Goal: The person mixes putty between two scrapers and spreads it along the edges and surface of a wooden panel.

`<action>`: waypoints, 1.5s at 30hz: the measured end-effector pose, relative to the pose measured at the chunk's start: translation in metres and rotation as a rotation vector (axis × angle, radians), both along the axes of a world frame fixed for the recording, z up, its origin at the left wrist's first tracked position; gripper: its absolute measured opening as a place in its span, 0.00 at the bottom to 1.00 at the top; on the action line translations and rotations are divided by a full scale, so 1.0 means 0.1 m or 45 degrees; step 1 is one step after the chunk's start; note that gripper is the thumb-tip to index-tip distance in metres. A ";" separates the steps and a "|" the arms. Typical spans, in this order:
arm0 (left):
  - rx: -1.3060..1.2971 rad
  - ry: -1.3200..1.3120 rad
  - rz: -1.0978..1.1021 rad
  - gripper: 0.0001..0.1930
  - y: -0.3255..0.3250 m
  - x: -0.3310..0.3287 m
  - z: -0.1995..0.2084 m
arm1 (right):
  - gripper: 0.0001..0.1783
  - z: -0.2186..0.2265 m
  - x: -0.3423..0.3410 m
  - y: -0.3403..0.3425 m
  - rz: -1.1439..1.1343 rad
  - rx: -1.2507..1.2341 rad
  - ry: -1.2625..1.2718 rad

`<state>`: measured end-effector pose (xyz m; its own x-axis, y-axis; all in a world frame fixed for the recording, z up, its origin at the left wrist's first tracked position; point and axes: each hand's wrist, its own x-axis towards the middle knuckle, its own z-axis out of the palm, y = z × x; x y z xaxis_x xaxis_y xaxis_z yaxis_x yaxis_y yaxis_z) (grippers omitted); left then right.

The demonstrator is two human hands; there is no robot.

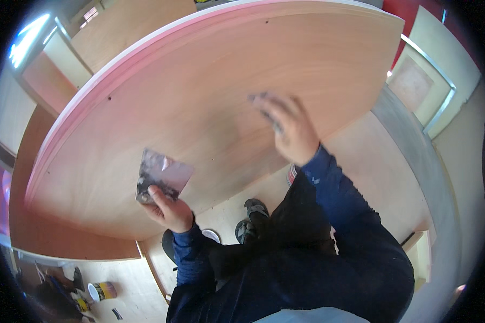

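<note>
While my left hand (167,210) pinches the sandpaper sheet (164,175), my flat, blurred right hand (288,126) may slip off the plywood panel (199,102).

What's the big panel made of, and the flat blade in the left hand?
Panel: looks like plywood or veneered board, with reddish-brown grain streaks, a matt unfinished face and a paler edge band. Blade, held by the left hand: likely a thin metal scraper, grey and glossy with reflections; plastic can't be ruled out. The right hand lies on the panel, blurred.
</note>
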<state>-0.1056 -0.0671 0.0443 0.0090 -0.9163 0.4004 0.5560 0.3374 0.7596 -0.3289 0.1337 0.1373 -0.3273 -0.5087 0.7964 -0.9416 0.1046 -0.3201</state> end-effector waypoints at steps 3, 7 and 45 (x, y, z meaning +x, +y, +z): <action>-0.169 -0.187 0.120 0.13 -0.01 0.17 -0.10 | 0.31 0.33 -0.52 -0.04 -0.515 -0.321 0.188; -0.065 -0.126 -0.051 0.14 0.14 0.34 -0.08 | 0.32 0.52 -1.06 -0.22 -0.736 -0.475 0.172; 0.059 -0.338 0.139 0.17 -0.24 1.07 -0.89 | 0.16 1.01 -1.31 -0.60 -0.687 -0.647 -0.347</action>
